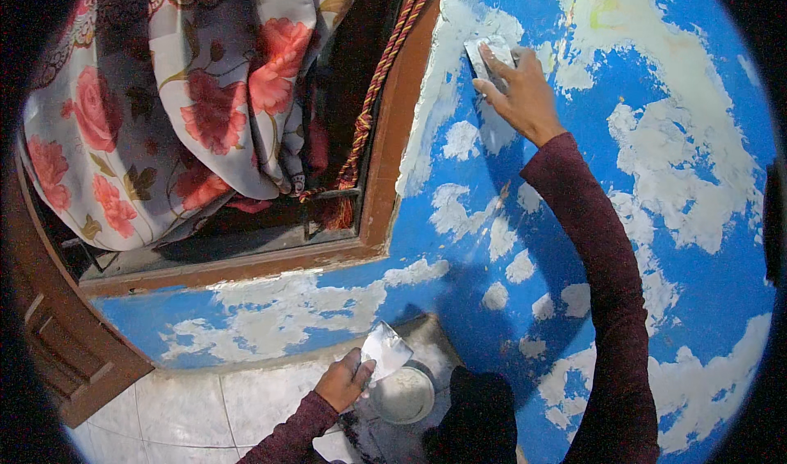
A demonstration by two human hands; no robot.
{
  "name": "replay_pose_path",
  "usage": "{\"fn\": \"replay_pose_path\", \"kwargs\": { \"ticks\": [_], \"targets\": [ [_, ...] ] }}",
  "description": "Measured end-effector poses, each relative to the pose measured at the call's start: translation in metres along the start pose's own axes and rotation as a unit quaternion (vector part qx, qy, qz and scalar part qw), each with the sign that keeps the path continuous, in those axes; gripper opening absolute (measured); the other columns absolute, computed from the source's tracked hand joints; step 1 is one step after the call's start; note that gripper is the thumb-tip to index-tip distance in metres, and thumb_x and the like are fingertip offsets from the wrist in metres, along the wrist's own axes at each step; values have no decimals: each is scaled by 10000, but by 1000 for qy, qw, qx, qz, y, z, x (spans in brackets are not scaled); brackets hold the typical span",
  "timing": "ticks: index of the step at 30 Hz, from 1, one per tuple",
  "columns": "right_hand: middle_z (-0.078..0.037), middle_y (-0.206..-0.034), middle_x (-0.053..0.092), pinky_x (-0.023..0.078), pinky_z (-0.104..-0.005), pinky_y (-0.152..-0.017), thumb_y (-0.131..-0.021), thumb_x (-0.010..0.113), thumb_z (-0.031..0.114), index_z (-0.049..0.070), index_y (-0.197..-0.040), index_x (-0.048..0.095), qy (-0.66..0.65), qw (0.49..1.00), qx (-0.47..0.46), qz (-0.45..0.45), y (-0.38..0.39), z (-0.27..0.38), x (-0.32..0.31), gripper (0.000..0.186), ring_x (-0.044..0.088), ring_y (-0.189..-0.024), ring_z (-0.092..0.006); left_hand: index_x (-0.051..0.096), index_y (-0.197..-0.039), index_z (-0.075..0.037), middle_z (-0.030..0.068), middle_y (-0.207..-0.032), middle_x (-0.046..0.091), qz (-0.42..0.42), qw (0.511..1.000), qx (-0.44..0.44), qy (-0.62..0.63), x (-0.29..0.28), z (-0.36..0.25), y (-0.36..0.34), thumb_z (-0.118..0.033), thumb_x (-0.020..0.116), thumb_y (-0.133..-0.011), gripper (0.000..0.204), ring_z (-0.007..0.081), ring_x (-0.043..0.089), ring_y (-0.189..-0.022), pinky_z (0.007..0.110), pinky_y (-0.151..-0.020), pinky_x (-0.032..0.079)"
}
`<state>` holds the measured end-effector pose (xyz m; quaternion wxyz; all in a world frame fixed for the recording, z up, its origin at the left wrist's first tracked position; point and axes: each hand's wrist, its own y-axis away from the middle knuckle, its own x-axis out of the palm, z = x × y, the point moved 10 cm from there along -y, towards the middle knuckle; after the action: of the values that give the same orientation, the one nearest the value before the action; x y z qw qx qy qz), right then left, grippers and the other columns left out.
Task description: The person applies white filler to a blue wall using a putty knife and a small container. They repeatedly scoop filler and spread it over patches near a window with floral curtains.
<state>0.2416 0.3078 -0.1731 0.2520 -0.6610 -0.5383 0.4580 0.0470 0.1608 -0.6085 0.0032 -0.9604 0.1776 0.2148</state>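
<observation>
My right hand (525,93), at the end of an outstretched arm, grips a putty knife (489,56) whose blade lies against the wall near the window frame's upper right edge. White filler covers the blue wall (459,148) in rough patches around it. Low in the view, my left hand (344,382) holds a second putty knife (387,351), its broad pale blade smeared with white. Just below that blade stands a round tub (402,395) of whitish paste, partly covered by the blade's edge.
A brown wooden window frame (379,233) borders the wall on the left. Inside it hang a floral curtain (156,128) and a twisted tieback cord (366,118). A panelled wooden door (61,357) stands at the lower left, beside pale floor tiles (184,407).
</observation>
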Motion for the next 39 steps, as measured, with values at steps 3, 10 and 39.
{"fn": "replay_pose_path", "kwargs": {
  "ticks": [3, 10, 39],
  "targets": [
    [-259, -1087, 518, 467, -431, -880, -865, 592, 455, 193, -1334, 548, -77, 995, 54, -28, -17, -15, -21, 539, 523, -1043, -400, 484, -1048, 33, 271, -800, 629, -15, 999, 21, -19, -3, -3, -1, -326, 496, -969, 368, 426, 643, -787, 464, -685, 481],
    [-260, -1011, 530, 478, -467, -839, -862, 541, 524, 223, -1325, 560, -46, 997, 34, -45, -55, 7, -23, 553, 531, -981, -401, 493, -1023, 24, 288, -839, 623, -26, 999, 32, -29, -4, 8, -4, -335, 497, -965, 363, 472, 611, -827, 483, -714, 468],
    [-237, -1050, 479, 510, -490, -764, -839, 576, 535, 229, -1297, 577, -20, 997, 39, -63, -50, 19, -24, 551, 519, -994, -407, 505, -953, 27, 208, -816, 580, -27, 1000, 14, -4, -10, -2, 0, -344, 501, -970, 372, 325, 600, -794, 407, -712, 454]
  ]
}}
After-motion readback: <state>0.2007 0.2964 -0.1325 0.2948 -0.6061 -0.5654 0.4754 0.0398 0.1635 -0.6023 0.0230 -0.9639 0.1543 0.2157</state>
